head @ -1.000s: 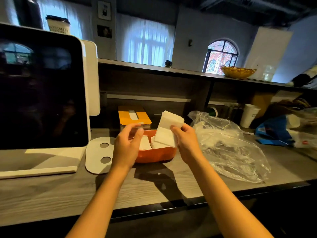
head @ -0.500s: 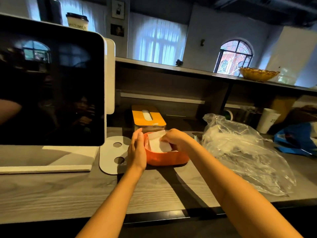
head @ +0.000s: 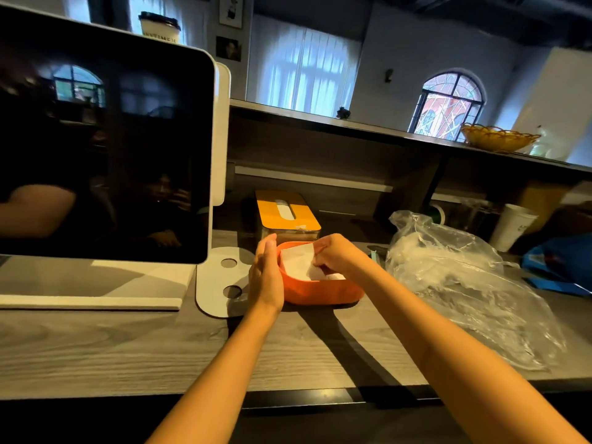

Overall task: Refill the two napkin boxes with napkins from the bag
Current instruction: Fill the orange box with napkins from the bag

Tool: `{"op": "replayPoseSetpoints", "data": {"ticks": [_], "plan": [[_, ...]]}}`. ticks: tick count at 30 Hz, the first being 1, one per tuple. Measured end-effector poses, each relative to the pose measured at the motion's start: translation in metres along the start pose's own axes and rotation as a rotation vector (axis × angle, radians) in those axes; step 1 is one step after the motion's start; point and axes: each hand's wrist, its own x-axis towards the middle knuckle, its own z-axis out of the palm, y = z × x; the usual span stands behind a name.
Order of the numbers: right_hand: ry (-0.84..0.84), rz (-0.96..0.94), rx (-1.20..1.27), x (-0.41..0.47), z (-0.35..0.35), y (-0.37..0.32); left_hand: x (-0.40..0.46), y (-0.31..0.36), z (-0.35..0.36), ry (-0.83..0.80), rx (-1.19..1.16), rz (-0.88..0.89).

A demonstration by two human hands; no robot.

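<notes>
While the left hand rests flat against the side of the orange napkin box, its fingers straight, the box cannot slide on the wooden counter. I think that is why the hand is there. The right hand reaches down into the open box with its fingers curled over the white napkins, and it seems to be pushing them in so they lie neatly. I cannot tell for sure whether it pinches them or only presses.

Only the head view shows this, so everything is counted from there. I count two napkin boxes. One is the open orange one near the person. The other box stands just behind it, with its yellow lid on and a slot in the top. One clear plastic bag lies to the right, close enough to reach, with white napkins showing faintly inside. One big dark screen stands on the left, and one white paper cup stands behind the bag. Two hands are working, both at the orange box.
</notes>
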Motion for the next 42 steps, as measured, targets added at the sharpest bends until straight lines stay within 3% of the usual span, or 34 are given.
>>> {"op": "replayPoseSetpoints", "data": {"ticks": [4, 8, 10, 13, 15, 20, 28, 31, 37, 42], "plan": [[0.008, 0.014, 0.01, 0.0, -0.002, 0.001, -0.001, -0.001, -0.002, -0.005, -0.012, 0.001], [0.248, -0.128, 0.23, -0.003, -0.01, 0.005, -0.001, 0.001, -0.002, -0.005, -0.022, -0.012], [0.28, -0.174, 0.366, -0.007, -0.012, 0.001, -0.002, 0.002, -0.002, -0.002, -0.025, -0.013], [0.012, -0.074, 0.588, -0.009, 0.001, -0.011, -0.004, 0.004, -0.003, 0.005, -0.055, -0.001], [-0.132, 0.016, 0.577, -0.005, 0.011, -0.011, -0.004, 0.004, -0.004, 0.004, -0.068, 0.015], [-0.218, 0.003, 0.644, -0.006, 0.009, -0.006, -0.01, 0.002, -0.006, -0.021, 0.017, 0.094], [0.259, -0.257, 0.943, -0.054, -0.014, 0.023, -0.044, 0.02, 0.008, -0.027, 0.058, 0.337], [0.396, -0.323, 0.963, -0.08, -0.028, 0.051, -0.06, 0.036, 0.036, -0.129, 0.008, 0.312], [0.6, -0.267, 0.996, -0.108, -0.068, 0.12, -0.074, 0.055, 0.116, -0.326, -0.007, 0.302], [0.746, -0.145, 0.918, -0.099, -0.104, 0.191, -0.056, 0.064, 0.184, -0.396, 0.143, 0.187]]}}
